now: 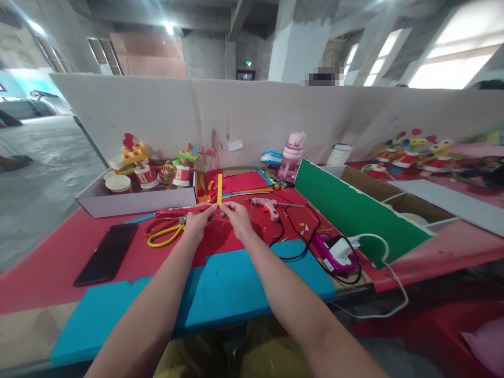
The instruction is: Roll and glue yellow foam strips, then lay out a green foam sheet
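A narrow yellow strip (219, 189) stands upright between my two hands, its lower end at my fingertips. My left hand (200, 219) pinches it from the left side, and my right hand (237, 216) pinches it from the right, the fingertips nearly touching. Left of my left hand lie yellow-handled scissors (166, 236) and a red-handled tool (157, 223) on the red table cover (145, 252). A pink glue gun (268, 207) rests just beyond my right hand.
A black phone (106, 254) lies at the left. Behind it, a white box (142, 203) holds paper cups and figures. At the right are a green-sided box (354, 215), a purple power strip (334, 254) and cables. A pink bottle (292, 155) stands behind.
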Motion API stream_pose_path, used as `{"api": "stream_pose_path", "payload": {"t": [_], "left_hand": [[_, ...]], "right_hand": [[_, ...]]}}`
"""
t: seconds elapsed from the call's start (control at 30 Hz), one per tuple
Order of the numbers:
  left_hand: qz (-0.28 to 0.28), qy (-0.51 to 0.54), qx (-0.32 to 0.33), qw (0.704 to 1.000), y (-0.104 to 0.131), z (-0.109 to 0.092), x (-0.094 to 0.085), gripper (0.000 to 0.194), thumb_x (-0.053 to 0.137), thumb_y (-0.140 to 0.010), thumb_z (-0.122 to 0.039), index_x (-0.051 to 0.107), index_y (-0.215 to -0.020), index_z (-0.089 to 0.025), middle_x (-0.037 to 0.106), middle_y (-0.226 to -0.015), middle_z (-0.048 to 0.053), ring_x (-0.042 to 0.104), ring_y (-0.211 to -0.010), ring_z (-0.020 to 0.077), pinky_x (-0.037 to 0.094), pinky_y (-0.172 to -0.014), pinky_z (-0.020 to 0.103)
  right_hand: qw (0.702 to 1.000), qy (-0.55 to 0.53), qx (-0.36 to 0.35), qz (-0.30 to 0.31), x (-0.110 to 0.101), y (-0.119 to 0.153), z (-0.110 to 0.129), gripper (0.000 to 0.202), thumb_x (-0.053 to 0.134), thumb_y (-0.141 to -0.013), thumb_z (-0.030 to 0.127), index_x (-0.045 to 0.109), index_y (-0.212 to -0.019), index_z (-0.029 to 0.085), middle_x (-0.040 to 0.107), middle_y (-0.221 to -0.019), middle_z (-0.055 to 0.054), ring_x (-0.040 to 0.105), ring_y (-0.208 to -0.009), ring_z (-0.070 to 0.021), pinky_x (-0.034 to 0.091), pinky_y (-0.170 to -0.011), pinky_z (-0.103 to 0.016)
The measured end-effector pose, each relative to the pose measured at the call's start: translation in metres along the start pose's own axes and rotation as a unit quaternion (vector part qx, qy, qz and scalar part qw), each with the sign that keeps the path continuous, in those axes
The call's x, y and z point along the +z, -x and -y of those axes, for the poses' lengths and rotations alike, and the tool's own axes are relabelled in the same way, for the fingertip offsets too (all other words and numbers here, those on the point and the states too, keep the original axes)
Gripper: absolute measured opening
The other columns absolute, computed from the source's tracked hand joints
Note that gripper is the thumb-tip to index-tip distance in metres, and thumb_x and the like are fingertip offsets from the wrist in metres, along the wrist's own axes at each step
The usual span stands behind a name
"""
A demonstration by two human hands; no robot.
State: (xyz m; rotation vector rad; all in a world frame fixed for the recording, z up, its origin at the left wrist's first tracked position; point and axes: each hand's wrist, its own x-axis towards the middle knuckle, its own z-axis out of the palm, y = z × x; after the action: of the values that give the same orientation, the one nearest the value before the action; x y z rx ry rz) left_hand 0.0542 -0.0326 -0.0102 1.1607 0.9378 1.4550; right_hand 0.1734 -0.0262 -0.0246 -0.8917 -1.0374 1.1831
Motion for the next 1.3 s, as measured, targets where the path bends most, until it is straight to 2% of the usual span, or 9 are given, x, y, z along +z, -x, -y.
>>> {"api": "stream_pose_path", "payload": {"t": [0.17, 0.3, 0.4, 0.57, 0.77, 0.87, 0.97, 1.07, 1.3], "left_hand": [[-0.03, -0.067, 0.041, 0.996, 0.0, 0.0, 0.002, 0.024, 0.078, -0.058, -0.033, 0.063, -0.06, -0.014, 0.055, -0.048, -0.001, 0.048, -0.047, 0.0107, 0.036, -0.049, 0.023], [-0.052, -0.101, 0.039, 0.993, -0.001, 0.0, 0.003, 0.025, 0.078, -0.058, -0.035, 0.065, -0.061, -0.013, 0.058, -0.051, 0.001, 0.049, -0.049, 0.0109, 0.037, -0.05, 0.023], [-0.045, -0.084, 0.009, 0.995, -0.002, 0.002, 0.002, 0.028, 0.078, -0.059, -0.037, 0.063, -0.057, -0.013, 0.057, -0.049, 0.001, 0.049, -0.048, 0.0107, 0.038, -0.05, 0.024], [-0.035, 0.013, -0.032, 0.999, -0.004, 0.007, -0.002, 0.031, 0.08, -0.057, -0.035, 0.058, -0.053, -0.014, 0.053, -0.046, -0.001, 0.047, -0.045, 0.0091, 0.037, -0.049, 0.023], [-0.036, 0.031, -0.031, 0.998, -0.005, 0.006, -0.002, 0.035, 0.08, -0.058, -0.04, 0.056, -0.055, -0.014, 0.053, -0.047, -0.002, 0.047, -0.044, 0.0084, 0.037, -0.048, 0.023], [-0.007, 0.034, -0.049, 0.998, -0.003, 0.003, -0.001, 0.037, 0.079, -0.059, -0.044, 0.058, -0.059, -0.014, 0.055, -0.051, -0.001, 0.048, -0.045, 0.0086, 0.038, -0.048, 0.022], [0.027, 0.01, -0.064, 0.998, -0.003, 0.003, -0.001, 0.034, 0.081, -0.057, -0.04, 0.062, -0.063, -0.012, 0.059, -0.054, 0.001, 0.049, -0.047, 0.0089, 0.038, -0.049, 0.022], [0.013, -0.004, -0.047, 0.999, -0.004, 0.006, -0.002, 0.032, 0.081, -0.056, -0.037, 0.063, -0.062, -0.012, 0.059, -0.053, 0.002, 0.049, -0.047, 0.0094, 0.038, -0.049, 0.023], [-0.02, -0.043, -0.003, 0.999, -0.005, 0.01, 0.001, 0.031, 0.078, -0.058, -0.04, 0.063, -0.06, -0.012, 0.058, -0.052, 0.001, 0.05, -0.049, 0.011, 0.039, -0.051, 0.024]], "right_hand": [[0.998, 0.046, -0.028, -0.013, -0.001, 0.0, 0.0, 0.025, 0.071, -0.062, 0.042, 0.068, -0.066, 0.018, 0.059, -0.055, 0.002, 0.053, -0.054, -0.0118, 0.041, -0.056, -0.024], [1.0, 0.001, 0.03, -0.001, -0.004, -0.003, -0.004, 0.029, 0.075, -0.057, 0.044, 0.067, -0.064, 0.017, 0.057, -0.051, 0.003, 0.05, -0.051, -0.0108, 0.042, -0.055, -0.025], [0.997, -0.045, 0.058, 0.022, -0.004, -0.004, -0.006, 0.032, 0.078, -0.053, 0.044, 0.066, -0.063, 0.017, 0.057, -0.053, 0.003, 0.049, -0.051, -0.0096, 0.043, -0.057, -0.025], [0.998, -0.057, 0.031, 0.005, 0.0, -0.003, -0.002, 0.03, 0.078, -0.053, 0.041, 0.064, -0.064, 0.017, 0.057, -0.055, 0.004, 0.051, -0.054, -0.0094, 0.045, -0.06, -0.024], [0.996, -0.07, 0.06, -0.004, 0.0, -0.002, -0.003, 0.033, 0.079, -0.052, 0.042, 0.062, -0.064, 0.017, 0.055, -0.053, 0.005, 0.05, -0.053, -0.0084, 0.045, -0.058, -0.023], [0.995, -0.08, 0.049, -0.019, -0.001, -0.003, -0.005, 0.035, 0.079, -0.052, 0.042, 0.062, -0.072, 0.018, 0.057, -0.055, 0.005, 0.052, -0.052, -0.0089, 0.046, -0.058, -0.023], [0.997, -0.074, 0.015, -0.013, 0.0, -0.003, -0.004, 0.037, 0.079, -0.054, 0.04, 0.061, -0.079, 0.019, 0.061, -0.061, 0.004, 0.055, -0.054, -0.0093, 0.048, -0.059, -0.023], [0.997, -0.077, 0.009, -0.008, 0.001, -0.002, -0.003, 0.038, 0.079, -0.055, 0.039, 0.06, -0.081, 0.02, 0.062, -0.064, 0.004, 0.057, -0.057, -0.0096, 0.05, -0.063, -0.024], [0.992, -0.09, 0.086, 0.008, 0.0, -0.001, -0.004, 0.036, 0.081, -0.049, 0.044, 0.064, -0.065, 0.016, 0.057, -0.053, 0.004, 0.053, -0.054, -0.0097, 0.051, -0.064, -0.027]]}}
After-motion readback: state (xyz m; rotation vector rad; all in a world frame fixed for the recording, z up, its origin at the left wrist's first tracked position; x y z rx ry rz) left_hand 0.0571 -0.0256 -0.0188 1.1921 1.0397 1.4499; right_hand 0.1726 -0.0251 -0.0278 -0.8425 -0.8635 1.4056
